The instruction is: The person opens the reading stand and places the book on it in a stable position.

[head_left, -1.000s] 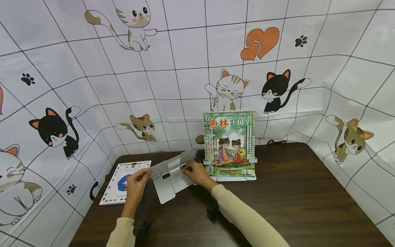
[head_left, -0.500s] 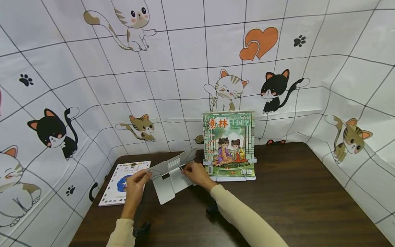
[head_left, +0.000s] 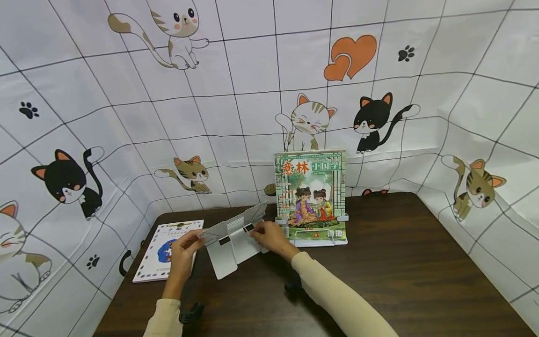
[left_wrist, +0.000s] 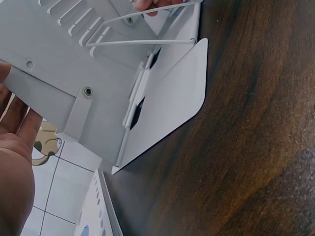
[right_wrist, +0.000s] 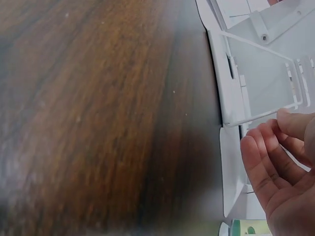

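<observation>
A white metal book stand point(head_left: 245, 250) stands tilted on the dark table, its back and base plates unfolded at an angle. My left hand point(head_left: 184, 250) pinches the left edge of its back plate between thumb and fingers. Behind the plate, a white wire prop point(left_wrist: 142, 43) runs from the base to the row of slots. The right hand point(head_left: 272, 237) reaches behind the stand; in the right wrist view its thumb and index finger pinch the wire prop point(right_wrist: 263, 117) near the slot end, other fingers loosely curled.
A children's magazine point(head_left: 312, 196) stands upright in a second white stand point(head_left: 320, 243) just right of the hands. On the left lies a white book point(head_left: 147, 255), partly behind the left hand. A cat-patterned cloth wall point(head_left: 252, 112) encloses the table point(head_left: 400, 262).
The right hand shifts very slightly, showing more of the dark slot beside its fingers. The head view drifts a little; the left hand and stand otherwise keep their places.
</observation>
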`<state>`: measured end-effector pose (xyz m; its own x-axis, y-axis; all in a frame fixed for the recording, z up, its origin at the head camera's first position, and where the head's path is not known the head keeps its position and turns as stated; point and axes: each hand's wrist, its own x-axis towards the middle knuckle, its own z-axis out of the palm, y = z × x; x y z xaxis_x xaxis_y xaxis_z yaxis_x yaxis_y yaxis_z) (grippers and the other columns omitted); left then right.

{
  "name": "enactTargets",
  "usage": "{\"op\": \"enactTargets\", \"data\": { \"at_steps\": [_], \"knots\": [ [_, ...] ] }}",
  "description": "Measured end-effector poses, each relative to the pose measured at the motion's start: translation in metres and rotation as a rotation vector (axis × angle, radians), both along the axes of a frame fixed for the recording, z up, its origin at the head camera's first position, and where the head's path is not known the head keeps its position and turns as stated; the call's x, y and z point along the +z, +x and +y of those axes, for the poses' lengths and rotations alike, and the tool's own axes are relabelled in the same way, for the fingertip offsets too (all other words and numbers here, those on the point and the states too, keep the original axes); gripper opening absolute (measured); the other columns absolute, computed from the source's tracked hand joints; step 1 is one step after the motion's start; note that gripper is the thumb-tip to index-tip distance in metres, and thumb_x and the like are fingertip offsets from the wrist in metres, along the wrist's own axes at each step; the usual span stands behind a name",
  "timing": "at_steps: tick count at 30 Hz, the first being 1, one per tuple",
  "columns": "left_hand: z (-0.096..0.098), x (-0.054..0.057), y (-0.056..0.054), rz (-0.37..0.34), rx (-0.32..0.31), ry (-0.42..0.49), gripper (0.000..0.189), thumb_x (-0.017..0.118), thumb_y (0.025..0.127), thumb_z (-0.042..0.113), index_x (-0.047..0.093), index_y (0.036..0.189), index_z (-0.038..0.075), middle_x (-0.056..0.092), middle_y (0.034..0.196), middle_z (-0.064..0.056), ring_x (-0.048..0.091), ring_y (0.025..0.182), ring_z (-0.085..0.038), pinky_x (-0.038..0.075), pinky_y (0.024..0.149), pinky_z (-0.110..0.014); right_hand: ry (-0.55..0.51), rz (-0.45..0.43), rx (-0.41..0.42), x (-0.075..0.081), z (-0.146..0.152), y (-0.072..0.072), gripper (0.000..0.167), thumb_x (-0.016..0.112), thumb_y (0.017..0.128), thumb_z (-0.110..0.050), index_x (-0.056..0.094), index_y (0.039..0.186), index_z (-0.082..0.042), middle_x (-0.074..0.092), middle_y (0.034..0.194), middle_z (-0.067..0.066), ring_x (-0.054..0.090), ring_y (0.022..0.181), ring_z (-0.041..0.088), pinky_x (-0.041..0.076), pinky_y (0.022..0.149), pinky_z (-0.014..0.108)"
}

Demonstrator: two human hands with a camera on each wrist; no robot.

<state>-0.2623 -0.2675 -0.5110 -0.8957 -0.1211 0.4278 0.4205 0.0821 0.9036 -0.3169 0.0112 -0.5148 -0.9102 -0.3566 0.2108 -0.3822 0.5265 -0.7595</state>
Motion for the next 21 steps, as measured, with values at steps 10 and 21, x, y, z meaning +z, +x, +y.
{"op": "enactTargets", "data": {
  "at_steps": [10, 21],
  "knots": [
    [-0.012, 0.008, -0.005, -0.009, -0.024, -0.082, 0.032, 0.045, 0.095, -0.019, 0.073, 0.110, -0.015, 0.079, 0.098, 0.012, 0.071, 0.092, -0.005, 0.053, 0.080, -0.022, -0.085, -0.009, 0.049, 0.007, 0.011, 0.008, 0.013, 0.070, 0.103, -0.012, 0.078, 0.100, -0.003, 0.077, 0.087, 0.011, 0.064, 0.065, 0.004, 0.053, 0.057, 0.021],
    [-0.023, 0.005, -0.005, -0.002, -0.146, -0.148, 0.023, 0.057, 0.094, -0.021, 0.068, 0.115, -0.018, 0.076, 0.109, 0.014, 0.073, 0.099, -0.005, 0.058, 0.085, -0.018, -0.488, 0.154, -0.209, 0.045, 0.021, 0.017, 0.019, 0.065, 0.107, -0.012, 0.060, 0.122, -0.002, 0.074, 0.104, 0.021, 0.074, 0.079, 0.024, 0.065, 0.069, 0.038]
  ]
}}
